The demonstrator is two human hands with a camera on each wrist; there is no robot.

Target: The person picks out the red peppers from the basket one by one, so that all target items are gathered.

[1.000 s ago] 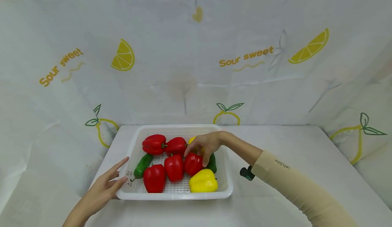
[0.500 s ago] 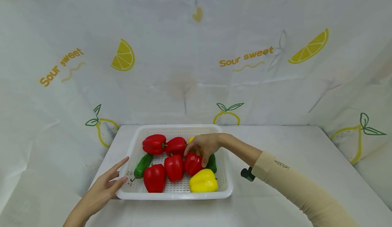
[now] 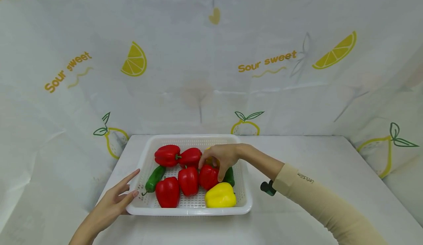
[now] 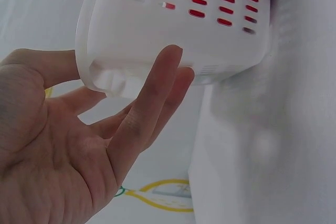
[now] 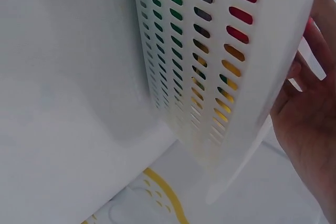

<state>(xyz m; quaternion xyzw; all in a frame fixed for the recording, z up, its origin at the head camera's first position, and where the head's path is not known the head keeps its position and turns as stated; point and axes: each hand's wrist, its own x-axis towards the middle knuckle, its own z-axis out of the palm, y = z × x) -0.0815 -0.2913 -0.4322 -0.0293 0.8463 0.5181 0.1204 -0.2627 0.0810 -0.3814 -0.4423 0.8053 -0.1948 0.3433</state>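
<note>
**Right hand settling on a red pepper inside the basket**

Your right hand (image 3: 219, 158) is inside the white basket (image 3: 198, 211), fingers curled down over the red pepper (image 3: 208, 177) in the middle of the basket, toward its right side. The thumb lies along the pepper's right flank and the fingertips on its far left shoulder, so the hand reads as closing round the pepper; I cannot tell whether the grip is firm yet. A yellow pepper (image 3: 210, 161) is mostly hidden under your palm.

Your left hand (image 3: 114, 202) is spread, fingers straight, resting against the basket's near left corner; the left wrist view shows the fingertips (image 4: 170, 66) touching the outer wall.

This looks like the grasping step. The next move seems to call for a firm hold and a straight lift, since the pepper sits touching another red pepper (image 3: 188, 180) on its left and a yellow pepper (image 3: 220, 195) at the basket's front.

The grasped pepper's long axis runs from the basket's back wall toward its front wall. Its stem end seems to point to the back, under your hand, though that end is covered.

The basket stands on the table (image 3: 314, 164).
</note>
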